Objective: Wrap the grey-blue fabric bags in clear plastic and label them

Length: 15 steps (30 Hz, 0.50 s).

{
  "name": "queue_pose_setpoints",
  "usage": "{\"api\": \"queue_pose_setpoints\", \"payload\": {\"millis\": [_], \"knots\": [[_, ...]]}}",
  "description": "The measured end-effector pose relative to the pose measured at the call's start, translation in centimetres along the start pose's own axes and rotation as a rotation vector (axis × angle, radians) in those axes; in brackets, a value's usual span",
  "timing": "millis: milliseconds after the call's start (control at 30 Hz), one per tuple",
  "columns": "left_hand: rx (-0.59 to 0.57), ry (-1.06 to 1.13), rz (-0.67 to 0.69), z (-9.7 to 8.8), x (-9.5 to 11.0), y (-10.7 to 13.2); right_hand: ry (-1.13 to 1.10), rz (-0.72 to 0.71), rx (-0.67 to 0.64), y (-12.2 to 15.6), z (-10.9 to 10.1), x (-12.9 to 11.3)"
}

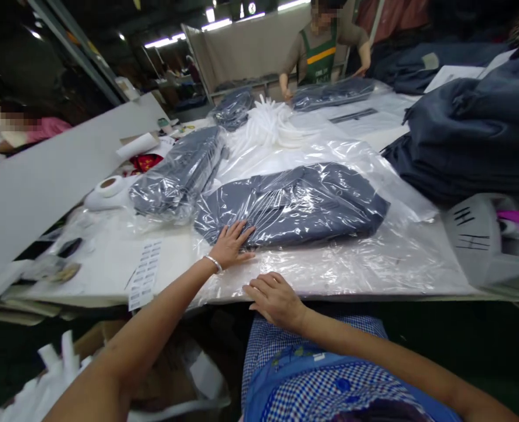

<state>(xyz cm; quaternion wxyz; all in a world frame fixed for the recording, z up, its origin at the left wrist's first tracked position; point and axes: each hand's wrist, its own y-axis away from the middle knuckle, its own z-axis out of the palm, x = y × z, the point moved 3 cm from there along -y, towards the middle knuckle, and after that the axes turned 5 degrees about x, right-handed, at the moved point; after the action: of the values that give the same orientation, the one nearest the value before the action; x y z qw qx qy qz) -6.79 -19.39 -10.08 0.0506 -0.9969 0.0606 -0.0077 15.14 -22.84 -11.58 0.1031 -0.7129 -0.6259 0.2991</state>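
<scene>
A folded dark blue garment in a clear plastic bag [294, 202] lies in front of me on the white table [110, 258]. My left hand [231, 243] rests flat on its near left corner, fingers spread. My right hand [275, 299] lies palm down at the table's front edge, on the loose plastic sheet [374, 258] that extends from the bag, fingers slightly curled and holding nothing I can see.
A stack of bagged garments [176, 176] lies left of the bag, with a tape roll [108, 187] and a sticker sheet [145, 272] nearby. Unbagged dark garments [474, 140] are piled at right. White hangers [272, 126] lie behind. A person in a green apron [323, 44] works across the table.
</scene>
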Motion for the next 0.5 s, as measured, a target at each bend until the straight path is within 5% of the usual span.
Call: {"api": "queue_pose_setpoints", "payload": {"millis": [200,500], "knots": [[-0.057,-0.001,0.008,0.1,-0.3,-0.2,0.047,0.000,-0.114,-4.4,3.1,-0.2],[-0.021,0.038,0.019,0.4,-0.3,-0.3,0.026,-0.194,-0.100,-5.4,4.1,-2.3]]}}
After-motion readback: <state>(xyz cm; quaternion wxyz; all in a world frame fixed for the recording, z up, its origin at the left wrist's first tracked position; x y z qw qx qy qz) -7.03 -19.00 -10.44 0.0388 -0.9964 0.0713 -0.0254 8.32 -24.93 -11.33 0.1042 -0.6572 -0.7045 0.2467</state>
